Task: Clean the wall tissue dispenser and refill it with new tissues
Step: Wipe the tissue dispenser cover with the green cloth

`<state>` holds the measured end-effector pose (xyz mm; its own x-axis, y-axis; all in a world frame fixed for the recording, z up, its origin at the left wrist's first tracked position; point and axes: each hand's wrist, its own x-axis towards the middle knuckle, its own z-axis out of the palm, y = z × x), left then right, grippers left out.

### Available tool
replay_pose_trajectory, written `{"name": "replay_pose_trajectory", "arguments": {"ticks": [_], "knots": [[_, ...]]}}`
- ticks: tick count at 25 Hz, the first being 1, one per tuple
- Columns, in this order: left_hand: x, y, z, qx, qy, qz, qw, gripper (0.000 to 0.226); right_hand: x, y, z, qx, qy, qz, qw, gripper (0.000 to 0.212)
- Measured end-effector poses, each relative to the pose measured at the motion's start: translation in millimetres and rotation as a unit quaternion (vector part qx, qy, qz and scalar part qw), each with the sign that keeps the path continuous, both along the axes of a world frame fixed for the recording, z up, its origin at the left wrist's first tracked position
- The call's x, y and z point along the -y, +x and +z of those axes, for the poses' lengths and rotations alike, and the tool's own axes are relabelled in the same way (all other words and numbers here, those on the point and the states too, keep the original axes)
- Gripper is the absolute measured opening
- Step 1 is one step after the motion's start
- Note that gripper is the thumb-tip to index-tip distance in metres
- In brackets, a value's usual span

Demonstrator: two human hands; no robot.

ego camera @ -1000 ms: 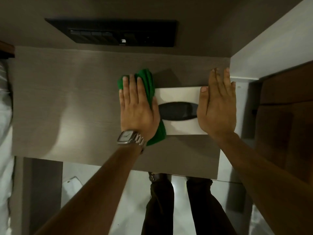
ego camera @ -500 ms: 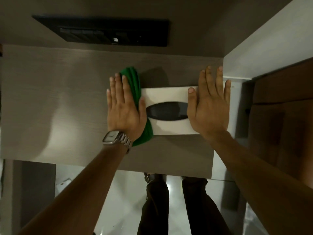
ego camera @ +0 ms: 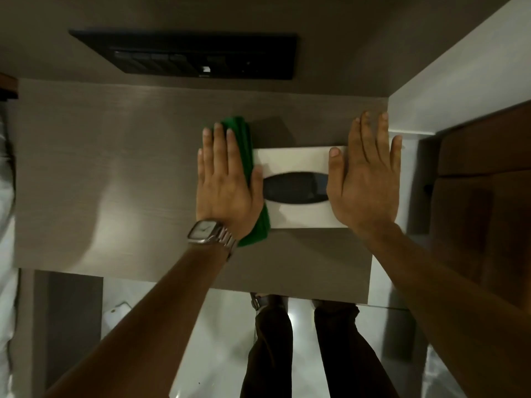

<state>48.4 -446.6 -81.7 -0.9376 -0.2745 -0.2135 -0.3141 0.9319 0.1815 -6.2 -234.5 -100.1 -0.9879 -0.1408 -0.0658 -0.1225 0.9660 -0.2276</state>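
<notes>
A white tissue dispenser (ego camera: pixel 296 159) with a dark oval slot (ego camera: pixel 294 186) is mounted on a grey wood-grain wall panel (ego camera: pixel 115 182). My left hand (ego camera: pixel 224 182), with a metal watch on the wrist, lies flat with fingers together and presses a green cloth (ego camera: pixel 244 139) against the dispenser's left side. The cloth shows above the fingers and below the palm. My right hand (ego camera: pixel 365 182) lies flat over the dispenser's right end, thumb on its front face. No tissue shows in the slot.
A dark vent grille (ego camera: pixel 189 56) sits above the panel. A white wall (ego camera: pixel 459 76) and brown wooden surface (ego camera: pixel 482 182) stand at the right. Below are a glossy white floor (ego camera: pixel 218 340), my trouser legs and shoes (ego camera: pixel 270 303).
My left hand with the green cloth has slid a little left, off the dispenser's front onto its left edge, uncovering more of the slot. My right hand stays put.
</notes>
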Motion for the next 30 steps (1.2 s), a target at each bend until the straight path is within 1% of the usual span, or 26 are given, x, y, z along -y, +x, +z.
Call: {"name": "replay_pose_trajectory", "arguments": {"ticks": [1,2,3,4,5,6,7,8,10,11,12,13,15,17,18,19,20,21,24,25,27,28,30], "knots": [[-15,-13,0,-0.006,-0.017,-0.01,1.0,0.071,0,0,0,-0.003,0.002,-0.001,1.0,0.07],[-28,-19,-1,-0.018,-0.024,-0.047,0.998,0.069,0,-1,-1,-0.006,0.001,-0.001,1.0,0.07],[-37,-15,-1,-0.029,-0.026,-0.107,0.994,0.068,-1,-1,0,-0.006,-0.003,-0.001,1.0,0.069],[-42,-1,-1,-0.025,-0.022,-0.172,0.985,0.068,-2,-1,0,-0.005,-0.009,0.0,1.0,0.068],[-39,18,0,-0.019,-0.023,-0.216,0.976,0.068,-2,-1,1,-0.002,-0.013,0.001,1.0,0.068],[-31,37,2,-0.007,-0.021,-0.239,0.971,0.067,-3,-1,2,0.002,-0.014,0.001,1.0,0.068],[-19,52,3,0.003,-0.016,-0.234,0.972,0.067,-3,-1,2,0.004,-0.013,0.001,1.0,0.068],[-6,59,2,0.009,-0.007,-0.197,0.98,0.068,-3,0,2,0.004,-0.01,0.001,1.0,0.068],[9,46,2,0.018,0.022,-0.049,0.998,0.072,-1,0,1,0.002,-0.003,0.001,1.0,0.068],[8,27,1,0.013,0.033,0.017,0.999,0.074,-1,0,1,0.0,0.0,0.001,1.0,0.069],[1,7,1,0.006,0.024,0.047,0.999,0.075,0,-1,1,0.0,0.001,0.002,1.0,0.069],[-12,-7,1,0.0,0.0,0.039,0.999,0.074,0,-1,1,0.002,0.0,0.003,1.0,0.07],[-39,-15,1,-0.023,-0.025,-0.054,0.998,0.073,0,-1,2,-0.003,-0.004,0.005,1.0,0.069],[-54,13,2,-0.017,-0.022,-0.182,0.983,0.072,-1,-1,4,0.0,-0.006,0.005,1.0,0.07],[-52,33,3,-0.006,-0.024,-0.225,0.974,0.071,-1,-2,5,0.005,-0.009,0.005,1.0,0.07],[-43,50,4,0.006,-0.026,-0.245,0.969,0.071,-2,-2,5,0.009,-0.01,0.004,1.0,0.07],[-30,58,4,0.009,-0.028,-0.245,0.969,0.071,-2,-1,5,0.01,-0.008,0.003,1.0,0.07],[-19,58,2,0.002,-0.03,-0.222,0.975,0.072,-1,-1,4,0.009,-0.005,0.002,1.0,0.07],[-13,18,-1,-0.014,-0.043,-0.08,0.996,0.077,0,0,1,0.005,-0.004,0.005,1.0,0.07],[-25,2,-1,-0.018,-0.046,-0.061,0.997,0.079,-1,0,0,0.0,0.0,0.004,1.0,0.07],[-58,-10,0,-0.023,-0.03,-0.101,0.994,0.079,-1,0,1,-0.001,0.002,0.01,1.0,0.069],[-69,-6,1,-0.027,-0.012,-0.143,0.989,0.078,-1,-1,2,0.004,0.003,0.013,1.0,0.069],[-66,18,1,-0.018,-0.008,-0.207,0.978,0.076,-1,-1,3,0.008,-0.001,0.01,1.0,0.068]]}}
